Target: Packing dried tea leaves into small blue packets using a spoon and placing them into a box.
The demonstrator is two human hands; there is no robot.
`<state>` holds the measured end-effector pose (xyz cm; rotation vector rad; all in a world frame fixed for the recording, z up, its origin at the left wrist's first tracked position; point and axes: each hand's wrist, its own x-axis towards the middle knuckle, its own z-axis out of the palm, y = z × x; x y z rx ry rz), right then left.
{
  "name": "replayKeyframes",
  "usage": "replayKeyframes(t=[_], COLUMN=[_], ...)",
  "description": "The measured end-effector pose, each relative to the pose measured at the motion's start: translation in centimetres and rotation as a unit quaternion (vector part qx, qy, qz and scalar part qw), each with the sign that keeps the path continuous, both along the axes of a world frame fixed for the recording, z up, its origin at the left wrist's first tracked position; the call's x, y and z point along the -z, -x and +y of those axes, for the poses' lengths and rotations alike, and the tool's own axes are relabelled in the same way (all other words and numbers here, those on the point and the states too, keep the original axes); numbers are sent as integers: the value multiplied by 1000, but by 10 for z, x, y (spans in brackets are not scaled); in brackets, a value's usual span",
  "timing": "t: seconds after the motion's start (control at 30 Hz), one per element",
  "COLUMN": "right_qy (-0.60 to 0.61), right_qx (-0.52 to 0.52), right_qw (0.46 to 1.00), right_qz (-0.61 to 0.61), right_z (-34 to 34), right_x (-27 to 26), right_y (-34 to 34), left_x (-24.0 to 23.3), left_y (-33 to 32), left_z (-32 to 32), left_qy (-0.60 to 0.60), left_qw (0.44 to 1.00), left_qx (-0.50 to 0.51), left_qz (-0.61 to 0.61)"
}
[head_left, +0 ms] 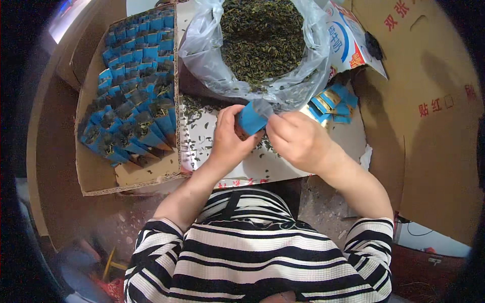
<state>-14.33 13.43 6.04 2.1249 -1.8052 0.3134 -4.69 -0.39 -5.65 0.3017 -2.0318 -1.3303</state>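
Note:
A small blue packet [251, 119] with a clear plastic liner [263, 107] at its mouth is tilted over the white work surface. My left hand [229, 133] is wrapped around its side. At the liner's edge, the fingers of my right hand [299, 137] pinch the clear film. Just beyond both hands stands a large clear plastic bag [204, 57], its mouth spread wide around a heap of dried leaves [265, 41] that look like tea. Whether the held packet contains leaves is hidden.
At left, a cardboard box [127, 181] holds rows of blue packets [130, 83] with leaves at their tops. Flat blue packets [335, 102] lie right of the bag. Loose leaf bits dot the white surface [242, 170]. Tall cardboard [428, 125] bearing red writing rises at right.

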Motion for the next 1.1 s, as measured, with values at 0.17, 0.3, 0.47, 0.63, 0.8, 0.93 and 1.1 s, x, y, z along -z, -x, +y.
replayKeyframes(t=[0.17, 0.3, 0.47, 0.63, 0.8, 0.93, 1.1], right_qy=[47, 109, 242, 224, 208, 204, 200], right_qx=[21, 63, 204, 301, 342, 344, 354], right_qw=[999, 992, 935, 890, 845, 829, 810], right_qz=[-7, -15, -161, -260, -355, -392, -422], right_z=[9, 35, 70, 100, 115, 123, 128], right_x=[-10, -16, -2, 46, 92, 109, 130], right_y=[-3, -5, -20, -26, -27, -29, -27], left_x=[-4, 0, 13, 12, -8, -50, -109], left_y=[-3, -5, -5, -5, -17, -47, -103], left_z=[-1, -1, 1, -3, 3, 5, -17], left_qy=[26, 14, -39, -39, -24, 47, 41], left_qw=[1000, 999, 993, 991, 997, 996, 991], left_qx=[13, 45, 90, 125, 71, 77, 98], left_qz=[-4, 7, 68, 22, 5, 15, 78])
